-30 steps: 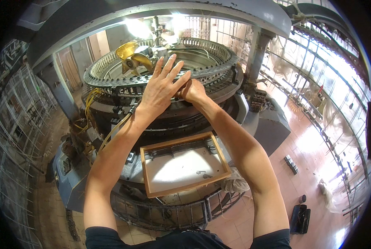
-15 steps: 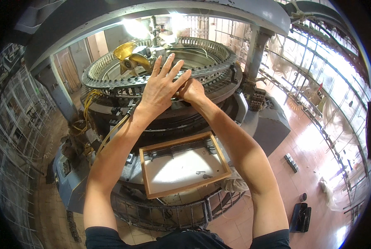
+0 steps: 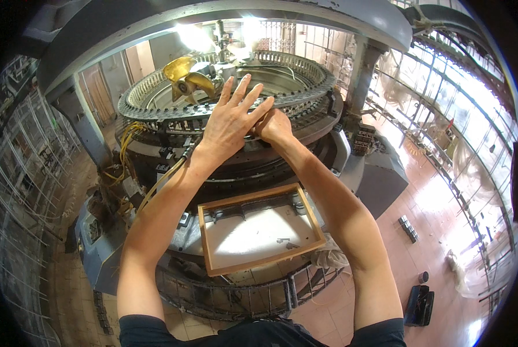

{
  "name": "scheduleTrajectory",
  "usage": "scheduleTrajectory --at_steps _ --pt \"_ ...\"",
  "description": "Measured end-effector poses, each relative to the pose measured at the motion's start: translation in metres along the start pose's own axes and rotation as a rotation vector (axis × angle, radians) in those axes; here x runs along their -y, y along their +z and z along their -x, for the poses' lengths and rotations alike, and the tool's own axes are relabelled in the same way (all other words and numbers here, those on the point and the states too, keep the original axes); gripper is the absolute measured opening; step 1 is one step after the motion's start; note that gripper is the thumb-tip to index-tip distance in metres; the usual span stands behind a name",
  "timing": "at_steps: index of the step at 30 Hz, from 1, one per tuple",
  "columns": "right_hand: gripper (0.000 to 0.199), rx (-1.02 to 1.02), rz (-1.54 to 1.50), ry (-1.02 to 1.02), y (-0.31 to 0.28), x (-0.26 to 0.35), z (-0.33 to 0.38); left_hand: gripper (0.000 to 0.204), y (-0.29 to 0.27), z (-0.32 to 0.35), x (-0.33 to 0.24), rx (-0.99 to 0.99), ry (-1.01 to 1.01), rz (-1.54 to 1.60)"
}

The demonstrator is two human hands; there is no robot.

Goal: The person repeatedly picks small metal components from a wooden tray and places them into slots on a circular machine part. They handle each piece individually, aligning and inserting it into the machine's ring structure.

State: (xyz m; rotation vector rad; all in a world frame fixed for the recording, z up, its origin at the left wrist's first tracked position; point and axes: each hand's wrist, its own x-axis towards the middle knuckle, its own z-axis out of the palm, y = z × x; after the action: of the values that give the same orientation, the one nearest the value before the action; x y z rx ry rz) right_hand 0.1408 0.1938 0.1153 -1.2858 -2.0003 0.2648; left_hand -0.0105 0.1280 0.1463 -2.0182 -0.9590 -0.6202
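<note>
In front of me is a round machine that looks like a circular knitting machine, with a wide toothed metal ring (image 3: 155, 117) on top. My left hand (image 3: 231, 122) lies over the ring's near edge, its fingers stretched out and spread. Close against it on the right, my right hand (image 3: 274, 127) is closed at the side of the ring, with its fingertips turned inward. Whatever those fingers grip is hidden behind the hand. A brass-coloured fan (image 3: 181, 68) sits inside the ring, just beyond my left hand.
Below my forearms a wooden-framed tray (image 3: 259, 267) with a white bottom holds a few small pieces. Yellow cables (image 3: 133, 132) hang at the machine's left. A grey post (image 3: 363, 75) stands at the right. A dark open case (image 3: 419, 305) and a metal block (image 3: 408, 229) lie on the floor.
The whole view has shifted slightly. Both hands keep nearly the same pose and place at the ring.
</note>
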Motion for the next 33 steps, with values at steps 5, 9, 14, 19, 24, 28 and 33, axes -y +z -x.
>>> scheduleTrajectory --at_steps 5,9,14,19,24,28,33 --pt "0.044 0.002 0.047 0.022 0.0013 0.0002 -0.0019 0.092 0.0004 0.0002 0.0002 -0.002 -0.007 0.015" --pt "0.047 0.016 0.062 0.054 0.0017 0.0011 -0.004 0.092 0.0001 -0.0024 -0.0016 0.027 -0.015 0.003" --pt "0.045 0.041 0.093 0.046 -0.0007 0.0002 -0.0054 0.092 -0.0011 -0.0038 -0.0022 0.041 -0.005 -0.004" --pt "0.043 0.059 0.115 -0.029 -0.0033 -0.0032 -0.0035 0.091 -0.0016 -0.0035 -0.0011 0.047 0.001 -0.024" --pt "0.04 0.018 0.006 -0.002 -0.0018 -0.0031 -0.0003 0.088 -0.0011 -0.0032 -0.0008 0.046 0.009 -0.006" --pt "0.038 -0.022 0.01 -0.007 0.0009 -0.0024 -0.0007 0.083 -0.0005 -0.0037 0.0 0.034 0.032 -0.05" --pt "0.036 -0.093 0.027 -0.04 0.0053 -0.0028 0.0 0.083 0.0001 -0.0046 -0.0021 0.033 0.024 -0.047"
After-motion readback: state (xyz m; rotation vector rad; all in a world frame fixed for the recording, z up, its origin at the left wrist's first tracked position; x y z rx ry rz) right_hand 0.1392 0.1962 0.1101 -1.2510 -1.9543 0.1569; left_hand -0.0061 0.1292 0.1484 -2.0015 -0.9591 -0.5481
